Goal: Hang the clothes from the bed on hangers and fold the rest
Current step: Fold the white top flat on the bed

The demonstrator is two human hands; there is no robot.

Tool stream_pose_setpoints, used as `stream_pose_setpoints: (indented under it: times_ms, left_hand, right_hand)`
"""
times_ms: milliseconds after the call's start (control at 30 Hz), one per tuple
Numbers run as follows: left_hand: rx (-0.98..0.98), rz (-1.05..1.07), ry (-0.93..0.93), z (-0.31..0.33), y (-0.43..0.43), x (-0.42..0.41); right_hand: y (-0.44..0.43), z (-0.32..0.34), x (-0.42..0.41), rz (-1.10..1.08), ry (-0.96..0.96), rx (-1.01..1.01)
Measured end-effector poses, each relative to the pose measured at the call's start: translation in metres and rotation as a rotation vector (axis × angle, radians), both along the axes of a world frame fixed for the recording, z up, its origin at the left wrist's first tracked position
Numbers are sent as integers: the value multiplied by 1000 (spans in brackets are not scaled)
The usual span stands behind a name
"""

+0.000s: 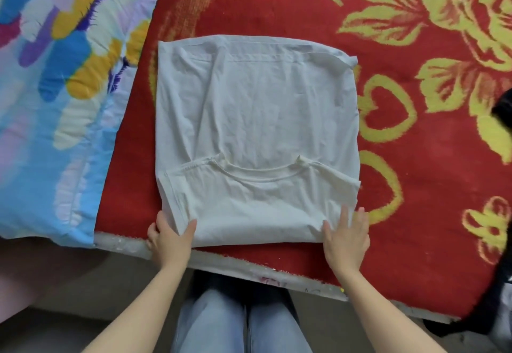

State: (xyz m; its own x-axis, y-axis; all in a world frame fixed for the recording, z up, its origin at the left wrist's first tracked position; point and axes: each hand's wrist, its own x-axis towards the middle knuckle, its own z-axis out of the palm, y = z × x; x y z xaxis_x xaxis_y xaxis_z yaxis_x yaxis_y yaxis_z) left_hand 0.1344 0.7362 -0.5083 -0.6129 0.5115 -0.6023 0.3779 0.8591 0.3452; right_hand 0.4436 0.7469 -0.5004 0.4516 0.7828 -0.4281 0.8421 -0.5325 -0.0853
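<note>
Fingers of my left hand [171, 239] pinched the shirt's [257, 120] near-left corner; my right hand [346, 237] lay flat on the other. White, creased and folded square, it sat at the bed's [415, 186] near edge. Something black [502, 114], cut off at the right, I couldn't make out.

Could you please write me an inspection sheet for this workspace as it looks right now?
Surface: red blanket with a yellow floral pattern, spread over the bed.
Job's things: white T-shirt lying flat and partly folded, collar towards the person; no hangers seen.
Clutter: colourful quilt on the left; dark object at the right edge, unidentifiable.
Grippers: left hand appears to pinch the shirt's near-left corner; right hand rests straight fingers on the near-right corner.
Cables: nothing seen.
Surroundings: person's legs in blue jeans below the bed edge.
</note>
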Motion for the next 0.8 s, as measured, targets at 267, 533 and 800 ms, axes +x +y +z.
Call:
stream_pose_setpoints:
  times_ms: [267, 533, 800]
  left_hand:
    - [88, 483, -327, 1, -3, -2]
    - [75, 949, -765, 19, -27, -38]
    - [-60, 689, -683, 49, -47, -51]
  right_hand:
    - [9, 7, 18, -769, 637, 22]
    - [15, 36, 56, -1237, 674, -175]
    - [7, 59, 61, -1357, 803, -281]
